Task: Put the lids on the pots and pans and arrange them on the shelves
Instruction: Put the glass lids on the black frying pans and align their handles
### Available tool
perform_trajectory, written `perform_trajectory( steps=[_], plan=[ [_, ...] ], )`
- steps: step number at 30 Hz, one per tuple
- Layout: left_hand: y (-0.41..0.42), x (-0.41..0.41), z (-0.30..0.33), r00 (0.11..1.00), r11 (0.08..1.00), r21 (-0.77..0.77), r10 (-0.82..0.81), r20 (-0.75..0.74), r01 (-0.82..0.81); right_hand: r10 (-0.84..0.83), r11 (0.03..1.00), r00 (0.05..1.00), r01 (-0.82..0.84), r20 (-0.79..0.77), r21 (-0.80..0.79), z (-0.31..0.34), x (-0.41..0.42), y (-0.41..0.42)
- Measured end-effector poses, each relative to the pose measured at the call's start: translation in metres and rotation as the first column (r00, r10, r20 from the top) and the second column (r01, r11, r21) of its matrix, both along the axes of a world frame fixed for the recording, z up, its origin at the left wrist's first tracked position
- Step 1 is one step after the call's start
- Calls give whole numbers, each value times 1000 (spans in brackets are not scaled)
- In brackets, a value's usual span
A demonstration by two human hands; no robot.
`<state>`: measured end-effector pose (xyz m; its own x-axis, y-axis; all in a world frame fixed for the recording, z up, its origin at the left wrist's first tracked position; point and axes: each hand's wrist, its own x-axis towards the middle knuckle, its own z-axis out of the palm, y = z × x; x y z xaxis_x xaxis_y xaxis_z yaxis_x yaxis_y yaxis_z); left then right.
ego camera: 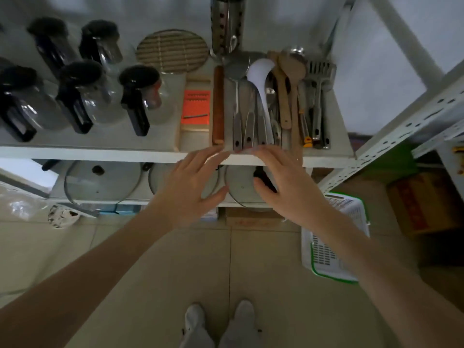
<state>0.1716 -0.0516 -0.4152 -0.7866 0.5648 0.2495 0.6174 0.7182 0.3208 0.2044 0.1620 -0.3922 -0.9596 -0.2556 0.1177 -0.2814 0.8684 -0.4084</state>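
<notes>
White shelf (75, 152) holds glass jugs (82, 96) — both hands (187, 189) (288, 187) spread, fingers holding nothing, above lidded pans (100, 183).

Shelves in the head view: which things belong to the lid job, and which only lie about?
Job: large glass lid; small glass lid; left hand; right hand.
Lying about: glass jugs; utensils; rolling pin; white basket.

Both hands' fingertips (218, 153) motion-blurred. Middle glass lid (157, 179) mostly behind left hand (190, 187). Upper shelf (100, 152) hides lids' far edges.
</notes>
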Motion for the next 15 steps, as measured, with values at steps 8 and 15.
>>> perform_trajectory(
  steps=[8,15],
  plan=[
    [-26,1,-100,974,991,-96,-69,217,92,-5,998,986,-6,165,62,-93,0,-20],
    [-14,-50,-186,978,990,-137,-12,207,41,-37,997,987,25,154,80,-178,-45,-7]
  ],
)
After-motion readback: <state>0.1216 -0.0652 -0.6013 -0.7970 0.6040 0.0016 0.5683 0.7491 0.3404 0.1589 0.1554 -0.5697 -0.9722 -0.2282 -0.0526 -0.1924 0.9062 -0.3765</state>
